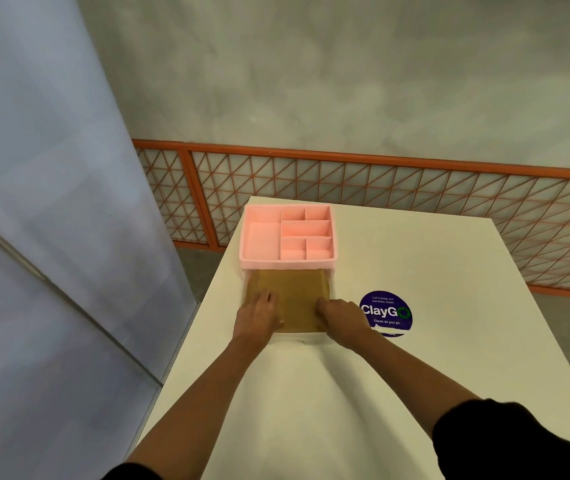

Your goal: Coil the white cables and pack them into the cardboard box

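A brown cardboard box (295, 299) with a flat closed top sits in a pale drawer-like tray in front of a pink organiser (263, 237). My left hand (259, 315) lies flat on the box's left part. My right hand (340, 317) rests on the box's right edge, its fingers bent with the tips on the cardboard. No white cable shows in the head view.
The organiser has several empty compartments and stands at the far left of the white table (415, 358). A round purple ClayGo sticker (385, 313) lies right of my right hand. An orange lattice railing (380, 181) runs behind the table, and a grey panel (51, 202) stands to its left.
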### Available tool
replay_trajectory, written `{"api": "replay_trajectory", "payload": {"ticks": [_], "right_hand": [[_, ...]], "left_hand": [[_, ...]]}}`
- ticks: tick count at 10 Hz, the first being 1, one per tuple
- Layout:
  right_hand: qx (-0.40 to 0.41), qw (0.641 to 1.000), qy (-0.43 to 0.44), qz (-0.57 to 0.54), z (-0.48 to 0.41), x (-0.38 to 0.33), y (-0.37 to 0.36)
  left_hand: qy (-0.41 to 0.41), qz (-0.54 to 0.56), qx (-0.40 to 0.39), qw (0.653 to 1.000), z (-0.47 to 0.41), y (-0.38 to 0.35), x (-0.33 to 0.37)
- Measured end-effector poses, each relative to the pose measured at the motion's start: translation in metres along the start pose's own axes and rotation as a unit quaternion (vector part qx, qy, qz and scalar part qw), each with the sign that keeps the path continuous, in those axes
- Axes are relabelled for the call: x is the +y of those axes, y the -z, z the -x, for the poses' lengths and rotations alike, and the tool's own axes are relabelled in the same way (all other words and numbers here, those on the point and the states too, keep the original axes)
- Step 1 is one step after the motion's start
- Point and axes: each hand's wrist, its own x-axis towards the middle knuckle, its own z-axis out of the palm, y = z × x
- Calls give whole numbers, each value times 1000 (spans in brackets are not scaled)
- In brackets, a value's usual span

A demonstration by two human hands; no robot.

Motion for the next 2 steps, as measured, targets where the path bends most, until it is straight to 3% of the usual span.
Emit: {"api": "replay_trajectory", "payload": {"ticks": [2], "right_hand": [[115,992,12,50,9,14,21]], "left_hand": [[4,-5,82,997,-1,-1,34]]}}
